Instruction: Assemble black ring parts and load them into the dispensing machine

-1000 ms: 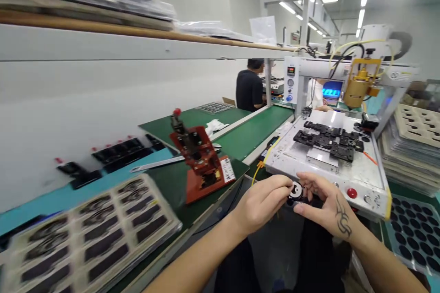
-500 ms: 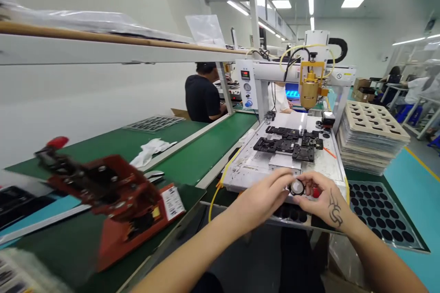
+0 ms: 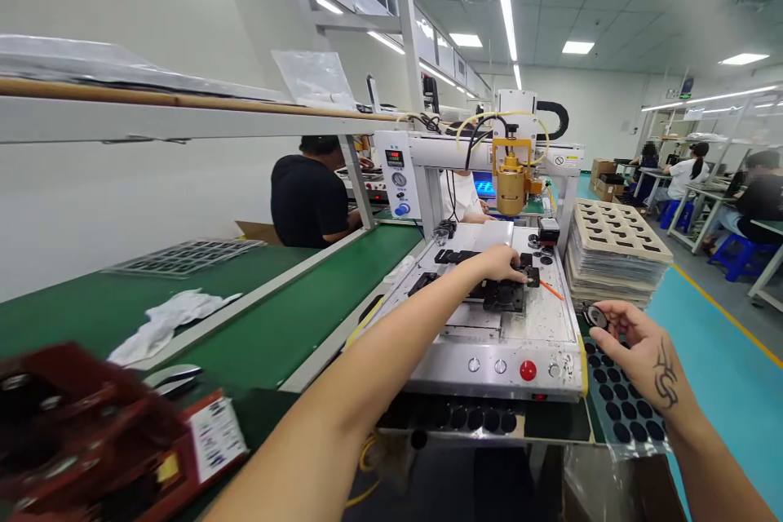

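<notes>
My left hand reaches over the machine bed onto the black fixture blocks. Its fingers are pinched together at the blocks' right part, and whatever lies between the fingertips is too small to make out. Off to the right, my right hand grips a small round black part with a pale centre between thumb and fingers. That hand is above a clear tray of black discs. Over the blocks hangs the machine's gold dispensing head, apart from my left hand.
An orange stick lies on the bed right of the blocks. Stacked trays stand beside the machine. A red toggle press is at the lower left, near a white cloth and a green conveyor. Other people sit farther back.
My hands have separated. The left went forward onto the fixture blocks; the right moved right with the round part. The view has shifted rightward.
</notes>
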The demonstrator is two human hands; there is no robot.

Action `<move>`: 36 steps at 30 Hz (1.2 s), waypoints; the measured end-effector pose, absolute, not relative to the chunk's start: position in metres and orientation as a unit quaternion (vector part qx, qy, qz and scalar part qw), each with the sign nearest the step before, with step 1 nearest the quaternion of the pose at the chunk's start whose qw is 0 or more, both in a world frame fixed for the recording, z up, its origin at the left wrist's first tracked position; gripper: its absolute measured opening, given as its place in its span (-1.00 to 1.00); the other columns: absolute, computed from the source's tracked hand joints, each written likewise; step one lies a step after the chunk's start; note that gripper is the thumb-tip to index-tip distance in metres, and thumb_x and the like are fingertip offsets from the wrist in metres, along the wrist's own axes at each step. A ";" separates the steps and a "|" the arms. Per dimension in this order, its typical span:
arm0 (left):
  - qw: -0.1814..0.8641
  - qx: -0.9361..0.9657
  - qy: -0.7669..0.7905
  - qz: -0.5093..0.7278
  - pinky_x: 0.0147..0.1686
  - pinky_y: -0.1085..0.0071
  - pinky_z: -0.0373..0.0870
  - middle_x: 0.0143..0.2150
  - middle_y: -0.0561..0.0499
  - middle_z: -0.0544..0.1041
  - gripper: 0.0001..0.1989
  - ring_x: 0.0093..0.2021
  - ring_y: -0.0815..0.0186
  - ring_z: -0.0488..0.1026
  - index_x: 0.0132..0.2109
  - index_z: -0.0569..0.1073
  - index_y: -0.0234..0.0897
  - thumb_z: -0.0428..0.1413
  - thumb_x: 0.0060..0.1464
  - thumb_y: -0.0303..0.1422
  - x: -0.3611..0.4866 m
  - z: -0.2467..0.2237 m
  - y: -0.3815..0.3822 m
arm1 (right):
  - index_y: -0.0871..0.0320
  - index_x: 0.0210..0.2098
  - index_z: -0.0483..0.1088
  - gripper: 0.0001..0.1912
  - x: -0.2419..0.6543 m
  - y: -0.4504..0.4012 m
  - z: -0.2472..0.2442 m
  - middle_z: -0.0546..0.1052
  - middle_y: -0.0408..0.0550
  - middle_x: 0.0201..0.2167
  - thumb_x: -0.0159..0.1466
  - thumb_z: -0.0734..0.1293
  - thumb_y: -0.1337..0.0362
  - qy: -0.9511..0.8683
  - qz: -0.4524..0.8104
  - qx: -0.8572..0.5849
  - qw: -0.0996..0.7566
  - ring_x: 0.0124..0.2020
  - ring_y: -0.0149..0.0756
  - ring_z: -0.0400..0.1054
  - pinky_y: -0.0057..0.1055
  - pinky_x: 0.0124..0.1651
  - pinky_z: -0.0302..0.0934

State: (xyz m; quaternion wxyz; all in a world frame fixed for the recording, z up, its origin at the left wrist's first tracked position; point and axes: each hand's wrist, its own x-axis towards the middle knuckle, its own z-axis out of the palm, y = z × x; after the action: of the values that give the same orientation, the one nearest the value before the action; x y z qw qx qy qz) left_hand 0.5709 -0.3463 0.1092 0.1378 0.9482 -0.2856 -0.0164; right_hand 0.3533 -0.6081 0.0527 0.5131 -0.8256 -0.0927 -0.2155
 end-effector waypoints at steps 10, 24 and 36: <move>0.113 0.951 -0.271 -0.100 0.03 0.08 0.62 0.16 -0.14 0.58 -0.65 0.05 0.10 0.60 0.19 0.53 -0.29 0.23 0.40 -0.20 0.587 0.118 -0.370 | 0.17 0.00 0.57 -0.44 0.391 -0.618 0.046 0.62 0.00 -0.27 0.25 0.52 -0.15 -0.092 -0.236 -0.803 0.540 -0.34 -0.23 0.43 -0.28 -0.25 0.42; 0.308 0.891 -0.317 0.103 -0.08 0.29 0.49 -0.10 -0.10 0.62 -0.67 -0.10 0.19 0.56 0.00 0.52 -0.31 0.25 0.09 -0.29 0.497 0.157 -0.316 | 0.19 -0.19 0.55 -0.66 0.525 -0.560 0.066 0.52 -0.10 -0.36 0.14 0.55 0.12 -0.213 -0.132 -0.885 0.393 -0.34 -0.27 0.32 -0.35 -0.27 0.21; 0.333 0.890 -0.292 0.108 -0.18 0.29 0.42 -0.14 -0.03 0.59 -0.69 -0.20 0.23 0.47 -0.01 0.49 -0.25 0.22 0.13 -0.25 0.403 0.150 -0.248 | 0.11 -0.12 0.72 -0.66 0.573 -0.554 0.069 0.71 0.11 -0.11 0.25 0.54 0.03 -0.307 -0.029 -0.909 0.280 -0.11 0.01 0.55 -0.25 -0.10 0.37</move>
State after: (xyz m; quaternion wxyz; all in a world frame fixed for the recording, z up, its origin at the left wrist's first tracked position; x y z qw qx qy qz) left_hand 0.4032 -0.2481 0.1501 0.3328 0.8900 -0.2925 0.1075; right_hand 0.5731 -0.5543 0.0686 0.2803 -0.9090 -0.3071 -0.0294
